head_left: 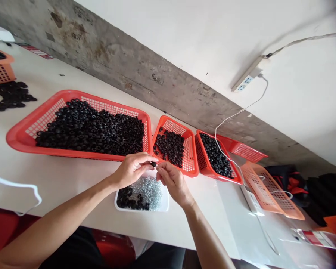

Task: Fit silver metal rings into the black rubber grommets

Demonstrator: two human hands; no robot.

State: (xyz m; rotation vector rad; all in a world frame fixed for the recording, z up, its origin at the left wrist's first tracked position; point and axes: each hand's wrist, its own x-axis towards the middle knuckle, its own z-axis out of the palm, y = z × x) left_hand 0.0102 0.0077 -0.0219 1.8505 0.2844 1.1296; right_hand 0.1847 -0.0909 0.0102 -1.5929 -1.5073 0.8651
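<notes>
My left hand (133,168) pinches a small black part (153,164) between thumb and fingertips. Close beside it, my right hand (172,181) has its thumb and fingers pressed together at the part's right side; whatever they hold is too small to make out. Both hands are over a white tray (167,203). In that tray, small shiny clear or silvery pieces (149,190) lie beside black pieces (128,198). Behind the hands, a large red basket (22,140) holds many black ring-shaped parts (92,127), and a smaller red basket (189,157) holds similar small black parts (172,145).
Farther right stand a red basket (203,160) of black parts, an orange basket (268,190) and a power strip (252,201). A cable (226,118) hangs from the wall socket strip (248,76) across that red basket. Black discs (11,96) lie at the far left.
</notes>
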